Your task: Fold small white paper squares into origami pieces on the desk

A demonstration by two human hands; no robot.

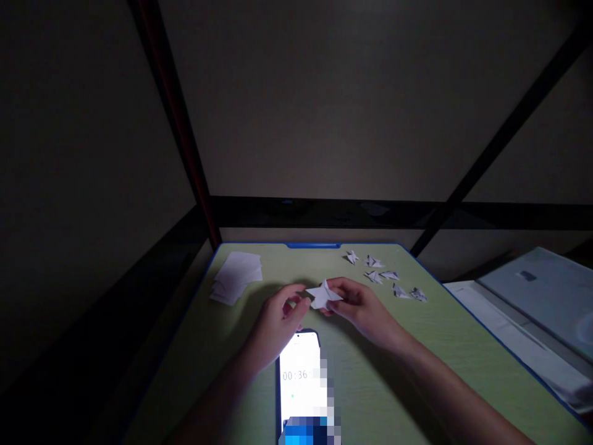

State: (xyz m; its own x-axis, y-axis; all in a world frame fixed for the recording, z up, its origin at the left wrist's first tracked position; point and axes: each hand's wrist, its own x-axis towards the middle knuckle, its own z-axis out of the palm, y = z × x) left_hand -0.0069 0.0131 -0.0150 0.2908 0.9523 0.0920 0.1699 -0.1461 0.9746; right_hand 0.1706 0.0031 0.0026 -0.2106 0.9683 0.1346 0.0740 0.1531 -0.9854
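Between my two hands, above the table, is a small white origami figure [323, 295] with pointed tips, one of them sticking up. My right hand [359, 306] pinches its right side between thumb and fingers. At its left tip are the curved thumb and forefinger of my left hand [283, 312], which appear to hold that edge lightly. Below the hands lies a lit phone [301, 377] showing a running-timer style display; its lower part is blurred out. Several folded paper figures [373, 277] rest on the table's far right.
A loose stack of white paper sheets [236, 275] lies at the far left of the green, blue-edged table [222, 383]. Beyond the right edge, a grey flat case or device [542, 296] sits by white papers [504, 327]. Dark-framed panels [324, 123] rise behind the table.
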